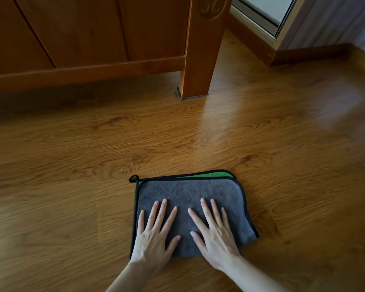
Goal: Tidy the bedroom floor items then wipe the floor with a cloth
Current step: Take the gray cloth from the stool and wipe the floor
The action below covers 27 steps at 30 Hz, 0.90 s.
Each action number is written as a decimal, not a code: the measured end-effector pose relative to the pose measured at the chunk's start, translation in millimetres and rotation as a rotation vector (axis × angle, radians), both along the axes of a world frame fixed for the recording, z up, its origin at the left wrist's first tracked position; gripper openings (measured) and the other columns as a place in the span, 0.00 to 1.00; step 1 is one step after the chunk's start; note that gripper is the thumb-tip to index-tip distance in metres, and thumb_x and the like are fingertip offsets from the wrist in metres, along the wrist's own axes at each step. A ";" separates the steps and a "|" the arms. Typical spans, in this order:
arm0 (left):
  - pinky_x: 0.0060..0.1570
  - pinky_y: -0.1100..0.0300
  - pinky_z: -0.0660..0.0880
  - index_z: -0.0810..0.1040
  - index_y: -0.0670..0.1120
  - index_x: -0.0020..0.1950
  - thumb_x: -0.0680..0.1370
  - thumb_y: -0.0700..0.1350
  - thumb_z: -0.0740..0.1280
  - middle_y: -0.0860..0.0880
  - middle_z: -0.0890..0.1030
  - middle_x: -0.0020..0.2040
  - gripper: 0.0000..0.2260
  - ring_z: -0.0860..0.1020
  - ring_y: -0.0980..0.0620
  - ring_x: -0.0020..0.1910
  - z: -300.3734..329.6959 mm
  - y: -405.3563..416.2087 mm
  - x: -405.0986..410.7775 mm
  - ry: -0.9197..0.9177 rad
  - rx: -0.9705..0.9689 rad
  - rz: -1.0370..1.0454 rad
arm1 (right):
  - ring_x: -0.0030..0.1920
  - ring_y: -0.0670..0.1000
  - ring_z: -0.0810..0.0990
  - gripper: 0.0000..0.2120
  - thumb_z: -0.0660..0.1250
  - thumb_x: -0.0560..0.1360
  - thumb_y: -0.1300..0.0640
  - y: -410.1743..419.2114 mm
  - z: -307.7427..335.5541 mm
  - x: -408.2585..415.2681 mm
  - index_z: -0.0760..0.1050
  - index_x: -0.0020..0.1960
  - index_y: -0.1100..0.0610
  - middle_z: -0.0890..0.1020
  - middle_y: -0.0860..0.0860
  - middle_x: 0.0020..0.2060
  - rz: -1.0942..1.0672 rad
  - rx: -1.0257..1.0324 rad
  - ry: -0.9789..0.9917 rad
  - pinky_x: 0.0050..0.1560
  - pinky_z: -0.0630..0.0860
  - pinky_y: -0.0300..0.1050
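1. My left hand (154, 239) and right hand (216, 241) press flat, fingers spread, on the folded grey cloth (190, 192) lying on the wooden floor (72, 165).
2. Wiping is likely under way; next, push toward the bed leg (198, 60).

Left hand (154, 239) and right hand (214, 239) both flat, palms down, fingers straight and spread, side by side; bare forearms reach in from bottom edge.

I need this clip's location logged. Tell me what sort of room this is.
Probably a bedroom: a wooden bed frame with a carved corner post stands on wood-grain laminate floor, beside what looks like a sliding door.
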<state>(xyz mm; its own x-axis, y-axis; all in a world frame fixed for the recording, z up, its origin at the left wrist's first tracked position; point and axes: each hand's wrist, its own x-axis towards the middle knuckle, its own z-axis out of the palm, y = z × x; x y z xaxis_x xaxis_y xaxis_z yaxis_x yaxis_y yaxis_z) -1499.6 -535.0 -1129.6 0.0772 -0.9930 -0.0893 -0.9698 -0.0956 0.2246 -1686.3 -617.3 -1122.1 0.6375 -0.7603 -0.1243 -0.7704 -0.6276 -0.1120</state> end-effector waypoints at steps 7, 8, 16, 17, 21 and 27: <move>0.67 0.42 0.55 0.59 0.50 0.75 0.80 0.60 0.42 0.45 0.62 0.75 0.27 0.57 0.46 0.73 0.1 -35.1 11.8 -0.039 0.048 -0.025 | 0.74 0.57 0.58 0.26 0.40 0.80 0.40 -37.4 -0.7 16.8 0.55 0.75 0.46 0.59 0.56 0.74 -0.003 0.001 -0.021 0.73 0.55 0.55; 0.67 0.41 0.57 0.59 0.50 0.75 0.81 0.60 0.42 0.45 0.63 0.74 0.27 0.58 0.46 0.73 -0.6 -43.7 14.6 -0.044 0.053 -0.016 | 0.74 0.57 0.58 0.26 0.40 0.80 0.40 -45.5 -0.5 21.2 0.56 0.75 0.47 0.59 0.56 0.74 -0.012 0.004 -0.020 0.73 0.56 0.54; 0.61 0.40 0.69 0.63 0.50 0.73 0.81 0.58 0.41 0.45 0.67 0.72 0.26 0.65 0.44 0.71 -3.4 -123.2 43.5 -0.109 0.038 -0.025 | 0.75 0.53 0.43 0.32 0.31 0.76 0.36 -125.4 -5.3 48.8 0.46 0.76 0.47 0.47 0.54 0.76 0.024 0.016 -0.073 0.72 0.43 0.49; 0.60 0.40 0.69 0.64 0.49 0.73 0.80 0.58 0.44 0.44 0.68 0.72 0.25 0.67 0.44 0.70 -3.7 -134.2 46.2 -0.109 0.030 -0.030 | 0.75 0.53 0.42 0.32 0.31 0.76 0.36 -137.0 -6.3 52.7 0.46 0.76 0.48 0.47 0.55 0.76 0.024 0.013 -0.077 0.72 0.42 0.48; 0.60 0.39 0.69 0.67 0.48 0.72 0.78 0.57 0.49 0.44 0.69 0.71 0.25 0.68 0.43 0.69 -8.2 -181.7 62.1 -0.110 0.000 -0.048 | 0.76 0.54 0.44 0.33 0.31 0.76 0.36 -183.7 -8.8 69.8 0.48 0.76 0.48 0.48 0.55 0.76 0.011 0.000 -0.092 0.73 0.45 0.50; 0.72 0.43 0.46 0.46 0.54 0.77 0.73 0.61 0.31 0.49 0.46 0.78 0.33 0.45 0.47 0.76 -6.5 -252.1 86.9 -0.098 -0.013 -0.039 | 0.76 0.52 0.43 0.32 0.32 0.74 0.39 -250.0 -14.0 97.7 0.45 0.77 0.47 0.47 0.54 0.77 -0.017 -0.043 -0.082 0.73 0.40 0.47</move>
<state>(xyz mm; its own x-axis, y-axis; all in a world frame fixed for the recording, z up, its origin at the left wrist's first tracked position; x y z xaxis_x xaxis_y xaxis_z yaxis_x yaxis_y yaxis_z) -1412.7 -787.2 -1136.1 0.0459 -0.9965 -0.0699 -0.9901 -0.0546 0.1293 -1588.6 -867.3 -1136.0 0.6313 -0.7746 -0.0393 -0.7702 -0.6202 -0.1485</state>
